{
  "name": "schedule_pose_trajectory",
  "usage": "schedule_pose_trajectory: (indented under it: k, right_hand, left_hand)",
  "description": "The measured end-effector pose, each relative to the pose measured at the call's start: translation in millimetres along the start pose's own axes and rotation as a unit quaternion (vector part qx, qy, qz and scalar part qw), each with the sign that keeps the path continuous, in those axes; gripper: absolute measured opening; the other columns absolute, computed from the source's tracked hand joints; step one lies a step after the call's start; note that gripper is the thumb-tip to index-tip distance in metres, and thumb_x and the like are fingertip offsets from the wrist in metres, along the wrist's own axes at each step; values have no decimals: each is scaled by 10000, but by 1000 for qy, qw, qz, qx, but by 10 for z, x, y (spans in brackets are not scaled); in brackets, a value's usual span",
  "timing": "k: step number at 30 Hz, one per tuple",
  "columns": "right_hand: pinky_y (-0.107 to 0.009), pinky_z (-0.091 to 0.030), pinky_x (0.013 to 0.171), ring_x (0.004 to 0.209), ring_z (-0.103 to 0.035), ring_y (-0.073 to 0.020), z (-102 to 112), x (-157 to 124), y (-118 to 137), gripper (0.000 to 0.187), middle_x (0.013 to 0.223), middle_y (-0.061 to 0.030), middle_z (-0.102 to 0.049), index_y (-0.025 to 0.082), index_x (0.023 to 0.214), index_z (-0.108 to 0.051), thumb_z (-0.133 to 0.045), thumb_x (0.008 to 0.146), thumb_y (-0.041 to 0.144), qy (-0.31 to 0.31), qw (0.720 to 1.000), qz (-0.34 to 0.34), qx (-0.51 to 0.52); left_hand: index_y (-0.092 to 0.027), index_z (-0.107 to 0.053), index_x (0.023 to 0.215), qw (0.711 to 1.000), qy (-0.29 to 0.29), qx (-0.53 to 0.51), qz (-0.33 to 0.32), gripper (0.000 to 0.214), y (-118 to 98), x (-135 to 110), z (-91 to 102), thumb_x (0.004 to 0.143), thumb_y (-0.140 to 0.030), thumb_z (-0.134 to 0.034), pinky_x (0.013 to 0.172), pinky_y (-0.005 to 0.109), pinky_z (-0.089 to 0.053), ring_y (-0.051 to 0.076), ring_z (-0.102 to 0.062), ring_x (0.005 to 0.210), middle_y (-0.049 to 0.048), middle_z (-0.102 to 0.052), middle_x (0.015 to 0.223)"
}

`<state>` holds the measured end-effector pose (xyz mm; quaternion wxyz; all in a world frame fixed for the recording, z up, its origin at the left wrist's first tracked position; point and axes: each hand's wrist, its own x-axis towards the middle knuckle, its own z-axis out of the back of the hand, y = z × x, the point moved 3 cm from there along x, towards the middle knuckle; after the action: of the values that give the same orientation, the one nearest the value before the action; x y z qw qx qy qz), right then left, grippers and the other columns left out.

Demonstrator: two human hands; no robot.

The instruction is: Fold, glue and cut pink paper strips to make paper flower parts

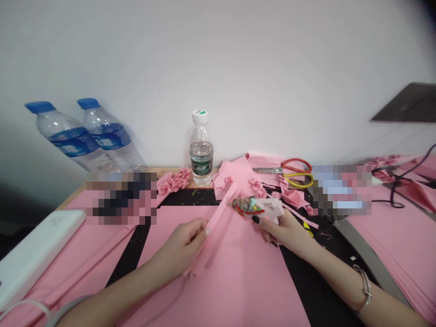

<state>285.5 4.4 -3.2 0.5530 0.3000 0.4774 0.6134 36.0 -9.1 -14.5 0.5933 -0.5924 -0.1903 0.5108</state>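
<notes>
Centrally, a narrow folded pink paper strip (pixel 218 213) slants above a big pink sheet (pixel 259 281), pinched between the thumb and curled fingers of the left hand (pixel 187 240). The right hand (pixel 281 229) has its fingers wrapped round a glue gun (pixel 250 207), whose stained nozzle points at the strip's upper part; whether they touch, I cannot tell. Under the sheet lies a black mat (pixel 299 286), littered with scraps. Beyond sit small paper flowers (pixel 175 181) and scissors (pixel 297 173) with one red and one yellow handle. A small water bottle (pixel 201 161) stands upright before a plain pale wall (pixel 259 81); two blue-capped bottles (pixel 76 143) appear tilted to its left. A long white box (pixel 41 254) lies at far left, more pink paper (pixel 391 254) at right, and a dark plate (pixel 408 104) is on the wall.
</notes>
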Motion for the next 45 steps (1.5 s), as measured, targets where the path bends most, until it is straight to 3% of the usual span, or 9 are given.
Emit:
schedule_pose_trajectory:
  k: [5,18,29,36,45]
  right_hand:
    - [-203,-317,384,373,-437,-91,-3,-22,0,290,430,33,-508,185,615,-529,-562,832,376,-1,1000,11,-5]
    - [-202,-342,385,373,-465,-97,-2,-36,26,327,424,10,-529,190,567,-522,-520,850,354,-8,997,17,-72]
    - [-203,-350,380,363,-480,-103,8,-26,25,380,406,7,-536,199,503,-502,-545,846,356,-19,998,16,-53]
    - [-213,-359,380,348,-485,-111,18,-20,57,403,375,10,-521,211,455,-484,-535,831,348,-33,998,6,-57]
    - [-216,-374,386,354,-486,-111,28,-30,96,437,376,8,-510,219,438,-478,-509,834,400,-54,996,-16,-62]
  left_hand:
    - [-202,-502,803,1000,-10,-4,-7,344,-36,-29,-21,904,-522,-428,333,211,-358,102,-436,389,-66,-432,613]
    - [-183,-563,835,998,-28,26,-40,315,-34,-17,-13,928,-448,-420,548,240,-399,141,-474,598,-30,-501,680]
    - [-190,-529,802,998,-25,44,-45,273,-29,-26,-2,931,-402,-415,594,258,-430,153,-508,644,-14,-536,727]
    - [-196,-541,801,998,-23,30,-40,271,-33,-23,-3,915,-418,-435,531,238,-422,151,-514,619,-15,-531,713]
    - [-195,-542,809,997,-27,51,-49,275,-37,-24,2,926,-409,-415,602,251,-432,154,-519,653,-16,-547,725]
